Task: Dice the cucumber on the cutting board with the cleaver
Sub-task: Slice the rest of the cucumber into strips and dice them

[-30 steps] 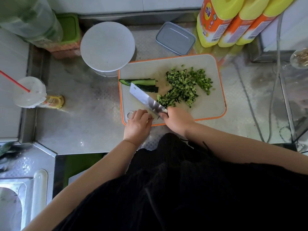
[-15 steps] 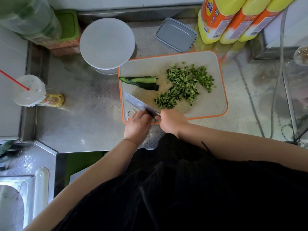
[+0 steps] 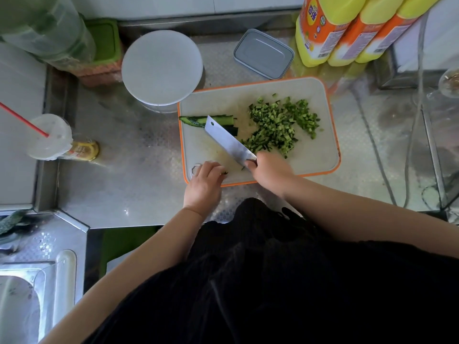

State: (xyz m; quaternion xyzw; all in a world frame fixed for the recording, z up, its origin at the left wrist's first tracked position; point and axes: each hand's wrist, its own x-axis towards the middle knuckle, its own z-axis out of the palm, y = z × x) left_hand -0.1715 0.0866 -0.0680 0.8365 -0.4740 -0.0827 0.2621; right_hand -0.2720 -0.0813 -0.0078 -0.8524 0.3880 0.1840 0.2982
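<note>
Two bare hands work at one white cutting board (image 3: 310,160) with an orange rim, set on a steel counter (image 3: 129,175). The right hand (image 3: 269,171) grips the handle of one cleaver (image 3: 229,142), whose blade angles up and left across the board, its tip lying over the uncut cucumber strips (image 3: 218,119) near the board's left edge. How many strips lie there cannot be told. One heap of diced cucumber (image 3: 280,125) spreads over the board's middle and right. The left hand (image 3: 205,183) rests at the board's near left corner, fingers curled around a few small green bits. Behind the board stand three yellow-and-orange bottles (image 3: 347,31), one grey lidded box (image 3: 263,53) and one round white lid (image 3: 161,68). One plastic cup (image 3: 49,137) with a red straw (image 3: 22,119) sits at far left, beside one small yellow jar (image 3: 84,151).
</note>
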